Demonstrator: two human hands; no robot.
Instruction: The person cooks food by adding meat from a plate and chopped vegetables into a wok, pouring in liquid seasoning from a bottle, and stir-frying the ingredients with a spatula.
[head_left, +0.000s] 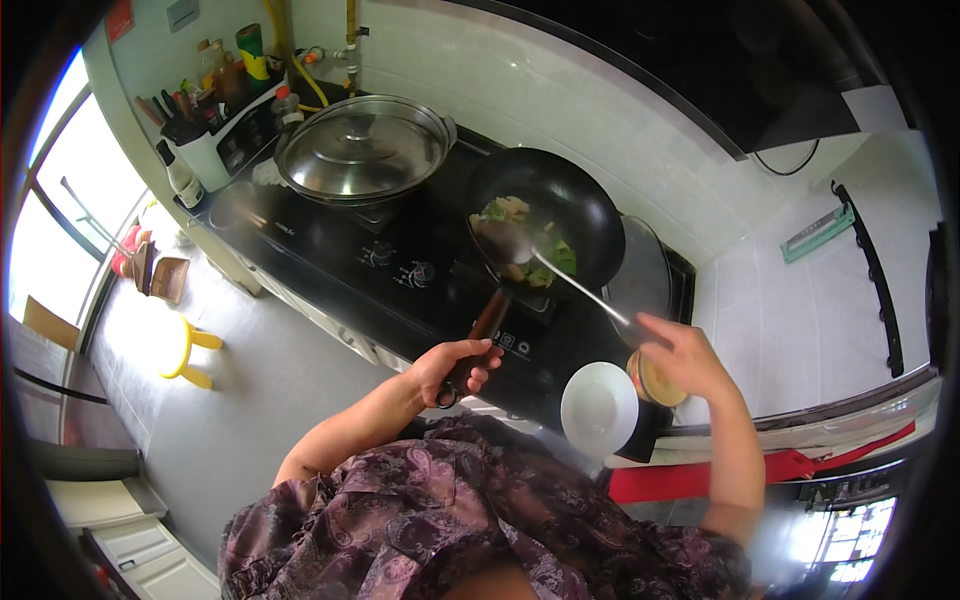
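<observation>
My left hand (457, 369) is wrapped around the dark wooden handle (491, 316) of a black wok (581, 191). The wok sits over the right-hand burner, tilted towards its handle. Inside it lie green leafy pieces (559, 259) and pale pieces of food (513, 207). My right hand (686, 352) grips the dark handle of a metal cooking utensil (574, 281). Its blurred head is down among the food, so I cannot tell whether it is a ladle or a spatula. Below that hand stand a white bowl (600, 409) and a round container (660, 381), partly hidden by the hand.
A lidded steel pan (364, 150) occupies the left burner of the black glass hob (315, 232). Bottles and a utensil holder (199, 154) crowd the back left corner. Behind the wok a round lid (641, 274) leans, and a range hood (750, 67) hangs above. A yellow stool (176, 346) stands on the floor.
</observation>
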